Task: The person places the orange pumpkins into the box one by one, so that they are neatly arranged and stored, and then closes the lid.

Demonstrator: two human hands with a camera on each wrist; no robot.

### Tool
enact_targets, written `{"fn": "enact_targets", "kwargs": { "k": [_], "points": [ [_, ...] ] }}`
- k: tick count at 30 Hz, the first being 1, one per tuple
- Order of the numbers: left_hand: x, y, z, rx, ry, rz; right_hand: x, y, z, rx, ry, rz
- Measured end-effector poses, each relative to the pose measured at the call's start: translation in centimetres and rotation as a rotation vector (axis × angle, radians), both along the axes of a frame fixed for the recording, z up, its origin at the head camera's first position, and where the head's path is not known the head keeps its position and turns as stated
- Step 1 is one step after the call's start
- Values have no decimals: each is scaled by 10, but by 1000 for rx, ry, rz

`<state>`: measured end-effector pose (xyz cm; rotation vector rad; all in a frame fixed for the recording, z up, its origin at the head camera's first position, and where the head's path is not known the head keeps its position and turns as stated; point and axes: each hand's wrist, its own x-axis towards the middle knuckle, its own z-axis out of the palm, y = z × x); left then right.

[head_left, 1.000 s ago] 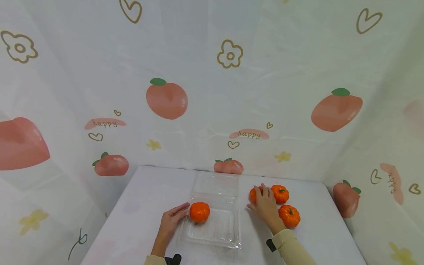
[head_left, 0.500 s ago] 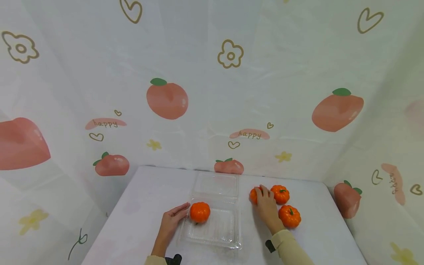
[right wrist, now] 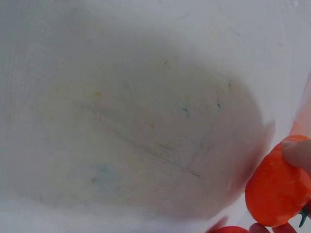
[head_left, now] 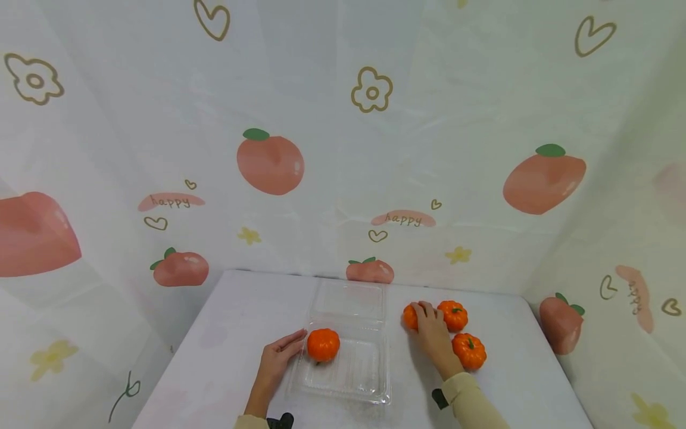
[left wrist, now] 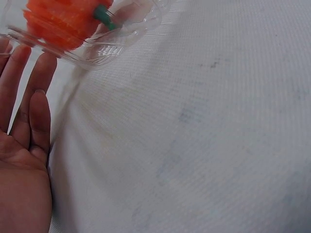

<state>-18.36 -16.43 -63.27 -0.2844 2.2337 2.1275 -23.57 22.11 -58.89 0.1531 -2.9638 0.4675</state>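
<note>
My left hand point(head_left: 275, 361) has its fingers straight against the left edge of an open clear plastic clamshell box point(head_left: 364, 366). An orange toy-like pumpkin point(head_left: 323, 344) lies on its side in the left back part of the box's base; its green stem shows in the left wrist view. With my right hand point(head_left: 433, 335) I grip another small orange pumpkin point(head_left: 409, 317) on the table, right of the box. In the right wrist view the thumb presses this pumpkin point(right wrist: 274, 189) from above and fingertips show below it. My right fingers hide part of it in the head view.
Two more orange pumpkins stand close to my right hand, one behind point(head_left: 453, 316) and one nearer the front point(head_left: 469, 351). The box's lid point(head_left: 348, 300) lies folded back toward the rear of the white table point(head_left: 225, 333). A printed curtain point(head_left: 321, 238) hangs behind and at both sides.
My right hand's fingers have closed in around the pumpkin from a more spread pose. The left hand and the box have stayed in place.
</note>
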Motion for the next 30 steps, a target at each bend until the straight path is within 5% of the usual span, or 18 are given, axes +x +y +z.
{"fn": "enact_targets", "kwargs": {
  "k": [11,23,30],
  "points": [
    [2,4,0,-36,53,-3,0,5,8,-53,155,35],
    [-2,-4,4,-3,7,-7,-5,-5,38,-77,254,132],
    [0,-2,1,-51,-25,-8,-1,-8,55,-138,190,167]
  ]
}}
